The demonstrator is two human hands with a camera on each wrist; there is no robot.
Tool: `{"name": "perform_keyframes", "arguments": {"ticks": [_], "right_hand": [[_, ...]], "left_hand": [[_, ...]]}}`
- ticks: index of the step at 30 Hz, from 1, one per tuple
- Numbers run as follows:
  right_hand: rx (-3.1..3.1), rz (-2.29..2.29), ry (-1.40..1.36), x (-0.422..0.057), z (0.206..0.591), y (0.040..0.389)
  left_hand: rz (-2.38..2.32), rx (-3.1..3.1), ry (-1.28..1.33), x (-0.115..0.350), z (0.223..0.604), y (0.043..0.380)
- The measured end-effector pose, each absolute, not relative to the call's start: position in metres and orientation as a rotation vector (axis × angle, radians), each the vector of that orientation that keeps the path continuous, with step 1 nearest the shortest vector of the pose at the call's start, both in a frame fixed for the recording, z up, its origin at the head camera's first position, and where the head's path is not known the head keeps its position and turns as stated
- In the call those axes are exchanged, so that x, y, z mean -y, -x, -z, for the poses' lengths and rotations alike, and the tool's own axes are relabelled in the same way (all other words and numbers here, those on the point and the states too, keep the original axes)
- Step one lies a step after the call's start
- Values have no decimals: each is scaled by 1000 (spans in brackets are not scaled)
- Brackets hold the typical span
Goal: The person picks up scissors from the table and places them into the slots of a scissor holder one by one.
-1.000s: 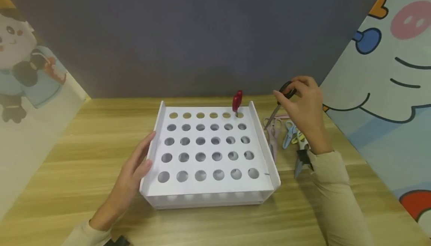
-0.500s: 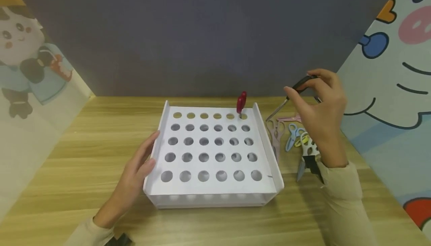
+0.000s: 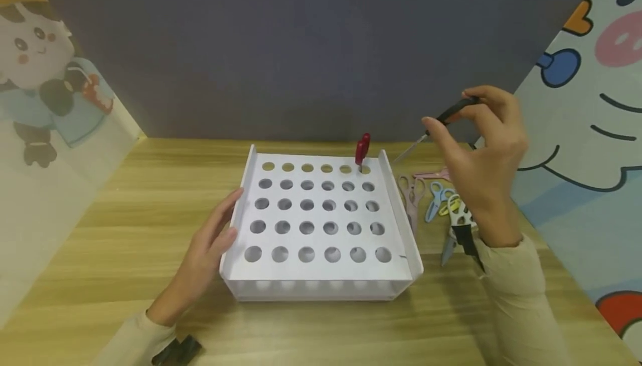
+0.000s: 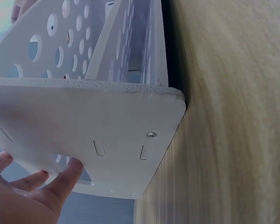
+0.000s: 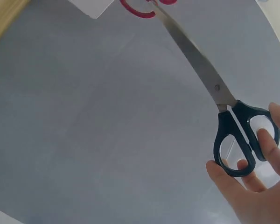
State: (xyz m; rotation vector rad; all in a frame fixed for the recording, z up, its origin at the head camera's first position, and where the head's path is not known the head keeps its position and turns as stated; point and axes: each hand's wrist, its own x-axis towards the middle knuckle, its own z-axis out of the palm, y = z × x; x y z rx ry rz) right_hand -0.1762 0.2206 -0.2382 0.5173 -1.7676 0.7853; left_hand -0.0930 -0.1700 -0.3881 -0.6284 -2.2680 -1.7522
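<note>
Right hand (image 3: 484,154) pinching black-handled scissors (image 5: 226,112) aloft, blades closed; left hand (image 3: 208,254) open, fingers flat against white perforated rack (image 3: 321,277).

Black-handled scissors (image 5: 210,88), white holed rack (image 3: 321,215)

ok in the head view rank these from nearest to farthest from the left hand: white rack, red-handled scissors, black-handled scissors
1. white rack: its left wall touches the left hand.
2. red-handled scissors: standing in a back-right hole.
3. black-handled scissors: far right, held up in the right hand.
</note>
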Motion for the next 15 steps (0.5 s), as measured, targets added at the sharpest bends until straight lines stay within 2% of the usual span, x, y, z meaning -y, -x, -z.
{"name": "perform_keyframes", "arguments": {"ticks": [15], "right_hand": [[1837,-824,-681,-179,225,188]], "left_hand": [[1733,2224,631,167,387,94]]}}
